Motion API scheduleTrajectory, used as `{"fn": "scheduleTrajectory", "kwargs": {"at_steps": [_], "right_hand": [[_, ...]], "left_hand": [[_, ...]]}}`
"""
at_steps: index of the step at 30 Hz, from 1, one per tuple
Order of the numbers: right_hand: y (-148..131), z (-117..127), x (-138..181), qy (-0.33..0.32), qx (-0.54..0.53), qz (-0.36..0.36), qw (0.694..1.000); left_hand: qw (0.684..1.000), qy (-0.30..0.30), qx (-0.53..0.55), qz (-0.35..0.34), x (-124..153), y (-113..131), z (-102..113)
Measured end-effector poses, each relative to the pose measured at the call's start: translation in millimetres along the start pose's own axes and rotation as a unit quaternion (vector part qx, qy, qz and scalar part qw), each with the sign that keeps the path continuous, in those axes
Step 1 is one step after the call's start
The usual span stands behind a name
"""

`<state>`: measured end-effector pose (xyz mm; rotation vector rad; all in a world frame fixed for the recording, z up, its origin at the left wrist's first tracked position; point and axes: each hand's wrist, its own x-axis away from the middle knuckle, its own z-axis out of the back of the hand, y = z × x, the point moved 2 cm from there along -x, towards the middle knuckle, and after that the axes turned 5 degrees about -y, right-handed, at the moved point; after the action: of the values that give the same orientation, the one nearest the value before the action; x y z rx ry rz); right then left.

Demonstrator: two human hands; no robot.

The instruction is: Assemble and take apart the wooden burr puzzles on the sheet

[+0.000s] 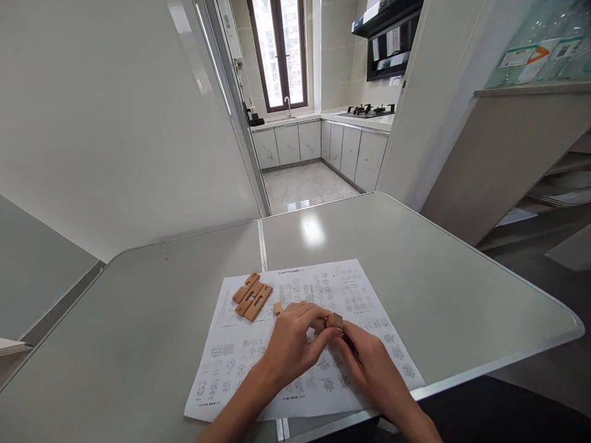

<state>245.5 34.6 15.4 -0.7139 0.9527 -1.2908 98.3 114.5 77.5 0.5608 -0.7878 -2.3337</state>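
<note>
Over a printed sheet, my left hand point(295, 338) and my right hand point(367, 357) meet with curled fingers around a wooden block point(335, 320). Its squared end shows between the fingertips, and more wood appears behind my left fingers; whether this is one piece or several joined ones I cannot tell. Just beyond my left knuckles lies a small pale wooden block point(277, 308). Flat brown wooden puzzle pieces point(253, 297), with notches, slots and printed numbers, lie side by side at the sheet's upper left.
The paper sheet point(258, 394) is covered in small diagrams and lies on a grey table point(415, 271) with a seam. A white wall panel point(138, 123) borders the table's far left. Beyond is a kitchen with a stove point(369, 111); plastic bottles point(545, 55) stand on a right-hand ledge.
</note>
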Motion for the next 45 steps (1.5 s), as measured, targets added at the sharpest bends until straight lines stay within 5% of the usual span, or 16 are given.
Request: {"fn": "scheduleTrajectory", "kwargs": {"at_steps": [9,22,26,36,42,45], "right_hand": [[-4.8,2.2,0.2,0.062,0.067,0.063,0.994],[-16.3,4.0,-7.0,0.115,0.221,0.141,0.958],[-25.6,4.4,-11.5,0.120,0.259,0.175,0.942],[-45.5,7.6,-11.5,0.099,0.267,0.297,0.911],[-44.3,3.5,-6.3,0.088,0.273,0.324,0.902],[-42.3,3.8,-6.5,0.085,0.265,0.327,0.903]], "left_hand": [[0.999,0.045,-0.022,0.008,-4.7,16.6,-0.1],[0.986,0.034,0.040,0.161,-19.0,15.1,17.8],[0.962,-0.032,0.136,0.236,-22.8,0.7,29.9],[0.896,-0.134,0.298,0.300,-9.6,-23.6,52.7],[0.905,-0.144,0.269,0.296,-2.5,-21.1,53.2],[0.885,-0.151,0.296,0.325,2.8,-22.3,46.2]]}}
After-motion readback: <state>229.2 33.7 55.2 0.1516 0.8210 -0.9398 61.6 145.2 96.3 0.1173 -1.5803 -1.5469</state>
